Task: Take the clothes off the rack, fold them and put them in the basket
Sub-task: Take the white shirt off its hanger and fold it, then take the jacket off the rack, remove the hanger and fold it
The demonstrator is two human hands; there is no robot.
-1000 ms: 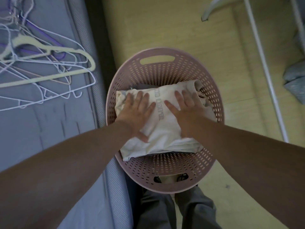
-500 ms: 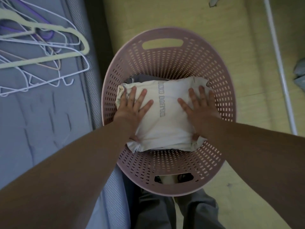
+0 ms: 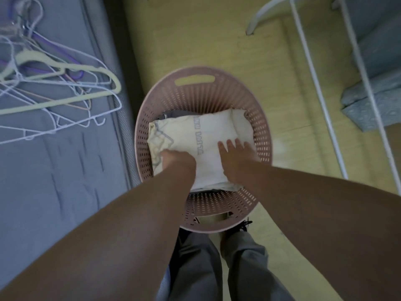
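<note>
1. Yellowish floor (image 3: pixel 184 40) is carrying the pink basket (image 3: pixel 217 98). The folded cream garment (image 3: pixel 195 131) is lying inside it, on top of darker clothing (image 3: pixel 175 115) that is peeking out at the far edge.
2. The right grip (image 3: pixel 235 159) is lying flat on the garment's near right part. Its fingers (image 3: pixel 230 145) are stretching straight and spread, holding nothing and only pressing down.
3. The left grip (image 3: pixel 176 161) is sitting on the near left corner with its fingers bending down out of sight. I cannot tell whether it is pinching a fold or just pushing with the knuckles.
4. If that grip is catching cloth, pulling it away is likely to drag the corner up and open the fold. The left edge is already looking rumpled.
5. The two grips are pressing unevenly, which may be squeezing the bundle sideways. The loose flap at the far right is lying against the basket wall and could be springing open once the pressure is going.
6. The basket is looking light and is standing just beside the bed (image 3: pixel 65 181) and near the person's trousers (image 3: pixel 195 268). A hard push on its near side could be tipping it or sliding it across the smooth floor.
7. Further out, empty hangers (image 3: pixel 65 88) are lying on the bed, and the white rack (image 3: pixel 312 79) is standing near grey-blue cloth (image 3: pixel 377 105) at the right. More folding is probably waiting.
</note>
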